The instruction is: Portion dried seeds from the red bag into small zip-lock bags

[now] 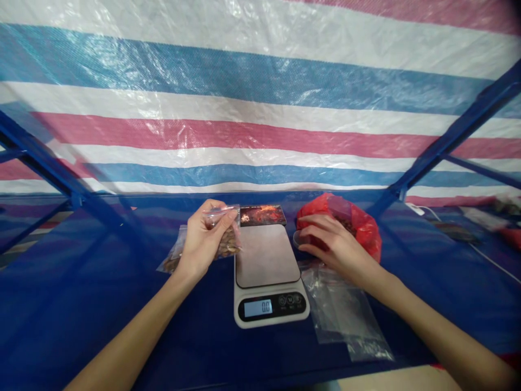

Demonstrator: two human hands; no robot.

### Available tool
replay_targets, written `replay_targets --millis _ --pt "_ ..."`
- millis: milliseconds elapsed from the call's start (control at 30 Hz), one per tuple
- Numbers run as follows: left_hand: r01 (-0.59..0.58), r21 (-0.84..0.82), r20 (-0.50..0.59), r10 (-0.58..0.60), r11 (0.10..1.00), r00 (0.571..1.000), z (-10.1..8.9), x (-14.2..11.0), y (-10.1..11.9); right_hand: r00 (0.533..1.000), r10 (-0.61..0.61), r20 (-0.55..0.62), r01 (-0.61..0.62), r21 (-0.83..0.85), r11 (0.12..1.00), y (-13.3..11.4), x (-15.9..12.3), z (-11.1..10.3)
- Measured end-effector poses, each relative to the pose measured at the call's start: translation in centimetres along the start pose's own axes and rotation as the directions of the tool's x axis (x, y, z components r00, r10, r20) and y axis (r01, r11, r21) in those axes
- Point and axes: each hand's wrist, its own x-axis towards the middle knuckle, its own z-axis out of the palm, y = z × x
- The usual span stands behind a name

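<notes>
My left hand (pixel 201 241) pinches the top of a clear zip bag of brown, almond-like nuts (pixel 228 245), holding it up beside the kitchen scale. My right hand (pixel 331 241) curves around a small clear round container (pixel 299 240), whose contents I cannot make out. That hand rests against the front of a red plastic bag (pixel 360 225), which holds a purple-tinted item (pixel 340 207) and something brown. The white digital scale (pixel 266 271) sits between my hands, its display (pixel 258 308) reading 0.0, and nothing stands on its platform.
A dark printed card or box (pixel 262 215) lies behind the scale. Flat clear plastic bags (pixel 342 309) lie in front of my right hand. The blue tarp-covered table (pixel 97 304) has blue metal struts (pixel 451 141) at both sides, with a striped tarp behind and a white cable at right.
</notes>
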Motion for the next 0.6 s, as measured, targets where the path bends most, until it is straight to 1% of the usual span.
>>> replay_targets --millis 67,133,167,200,267,300,367,467,533,600 --pt "-0.002 0.012 0.079 0.002 1.0 0.997 0.2 -0.3 -0.1 0.993 0.065 -0.102 -0.054 0.106 0.993 -1.3 1.1 -0.9" --pt "0.004 0.015 0.149 -0.007 1.0 0.989 0.3 -0.7 -0.3 0.975 0.154 -0.158 -0.102 0.298 0.949 -3.2 2.5 -0.9" --pt "0.01 0.013 0.176 -0.013 1.0 0.984 0.4 -0.9 -0.4 0.969 0.192 -0.153 -0.115 0.407 0.906 -4.3 3.3 -0.6" --pt "0.014 0.013 0.202 -0.017 1.0 0.979 0.5 -1.1 -0.5 0.973 0.202 -0.113 -0.117 0.511 0.851 -5.4 4.0 -0.1" --pt "-0.005 0.031 0.232 -0.002 0.999 0.973 0.8 -1.5 -0.6 0.984 0.176 -0.017 -0.119 0.677 0.727 -7.4 5.4 1.3" --pt "-0.033 0.051 0.234 0.021 0.998 0.972 0.9 -1.6 -0.5 0.986 0.167 0.008 -0.119 0.734 0.669 -8.1 5.9 2.0" --pt "-0.09 0.082 0.22 0.07 0.993 0.973 1.3 -1.8 -0.4 0.984 0.176 0.018 -0.12 0.8 0.588 -9.1 6.5 2.9" --pt "-0.095 0.033 0.199 0.086 0.995 0.976 1.7 -2.0 -0.2 0.97 0.242 -0.028 -0.104 0.851 0.514 -9.1 6.5 3.4" --pt "-0.107 -0.019 0.18 0.109 0.994 0.978 1.9 -2.0 -0.3 0.964 0.264 -0.038 -0.096 0.873 0.478 -8.6 6.1 3.4" --pt "-0.18 -0.013 0.139 0.18 0.984 0.974 1.8 -2.0 -0.5 0.969 0.246 -0.024 -0.098 0.875 0.474 -8.0 5.8 3.5"
